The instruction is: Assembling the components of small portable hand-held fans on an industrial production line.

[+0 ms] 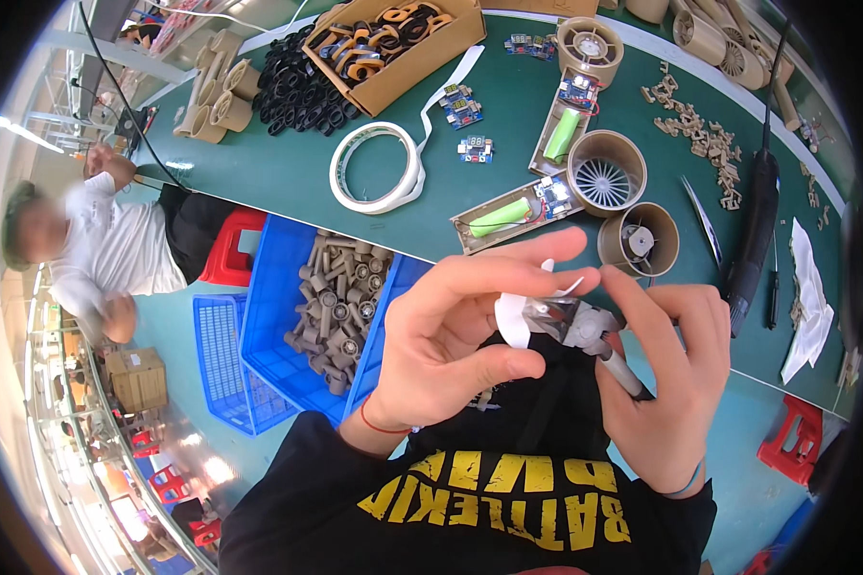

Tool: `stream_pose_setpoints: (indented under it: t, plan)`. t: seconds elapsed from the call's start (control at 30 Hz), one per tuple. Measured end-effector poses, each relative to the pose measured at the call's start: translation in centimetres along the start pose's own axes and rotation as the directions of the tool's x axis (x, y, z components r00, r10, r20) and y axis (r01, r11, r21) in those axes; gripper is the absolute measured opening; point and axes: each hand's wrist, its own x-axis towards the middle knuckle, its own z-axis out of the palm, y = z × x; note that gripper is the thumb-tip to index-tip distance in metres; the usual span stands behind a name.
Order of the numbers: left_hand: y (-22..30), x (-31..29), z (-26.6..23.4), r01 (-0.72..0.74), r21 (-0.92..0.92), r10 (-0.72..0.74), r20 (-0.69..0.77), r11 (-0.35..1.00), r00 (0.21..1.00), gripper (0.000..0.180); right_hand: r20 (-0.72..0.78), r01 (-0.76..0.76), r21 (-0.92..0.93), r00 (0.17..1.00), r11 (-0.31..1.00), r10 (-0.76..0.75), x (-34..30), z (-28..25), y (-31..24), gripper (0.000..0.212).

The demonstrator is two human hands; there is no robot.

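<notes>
In front of my chest both hands meet at a small grey-white part (585, 328) with a shiny end and a silver cylinder (623, 374) sticking out of it. My right hand (666, 383) is closed round this part, its index fingertip near the top. My left hand (460, 335) has thumb and fingers curved about a short piece of white tape (513, 320) at the shiny end. Just beyond stand round beige fan housings (607, 171) and opened beige handle shells (513, 216) with green batteries (500, 218) and blue circuit boards (554, 195).
A white tape roll (337, 171) lies on the green table, near a carton (393, 81) of black and orange rings and a heap of black rings (297, 86). At right are a black corded tool (758, 220), tweezers (702, 220) and a screwdriver (774, 292). Below left, a blue bin (276, 278) holds beige parts; a person (115, 240) sits beyond.
</notes>
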Motion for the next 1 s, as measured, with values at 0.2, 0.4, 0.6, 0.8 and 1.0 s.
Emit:
stream_pose_setpoints:
  t: [0.2,0.4,0.6,0.8,1.0]
  plan:
    - [0.6,-0.3,-0.4,-0.044,0.243,0.068,-0.091,0.969,0.994,0.06,0.029,-0.137,0.108,0.99,0.985,0.135,-0.3,-0.8,0.0,0.057]
    - [1.8,-0.3,0.9,0.201,0.044,-0.189,-0.203,0.979,0.961,0.076,-0.043,0.003,-0.017,0.999,1.0,-0.004,0.1,-1.5,0.8,0.058]
    - [2.5,-0.4,0.7,0.309,0.05,-0.297,-0.168,0.95,0.94,0.091,0.036,0.127,-0.088,0.992,0.988,-0.125,1.1,-1.9,0.8,0.059]
    - [2.5,0.0,1.4,0.352,0.109,-0.337,-0.135,0.93,0.932,0.094,0.102,0.164,-0.118,0.983,0.979,-0.152,1.5,-2.4,0.9,0.056]
    - [2.3,0.0,1.3,0.333,0.133,-0.318,-0.121,0.934,0.94,0.091,0.097,0.138,-0.103,0.987,0.985,-0.128,1.2,-2.1,0.9,0.056]
